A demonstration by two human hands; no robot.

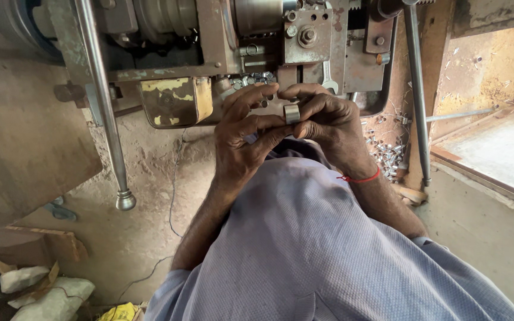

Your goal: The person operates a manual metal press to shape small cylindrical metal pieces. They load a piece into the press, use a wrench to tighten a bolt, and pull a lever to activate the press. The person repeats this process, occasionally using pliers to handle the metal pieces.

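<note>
A small shiny metal ring (292,113) sits between the fingertips of both my hands, held up close in front of an old worn lathe-like machine (221,41). My left hand (246,138) pinches it from the left with thumb and fingers. My right hand (328,122) grips it from the right; a red thread is tied around that wrist. Both forearms come up from my blue-grey shirt (322,249). More small metal pieces (256,79) lie on the machine just behind my fingers.
A long metal lever with a knob end (125,200) hangs down at left. A second thin rod (416,95) runs down at right. Several small silver parts (388,156) lie heaped on the floor by it. White sacks (49,300) lie at bottom left.
</note>
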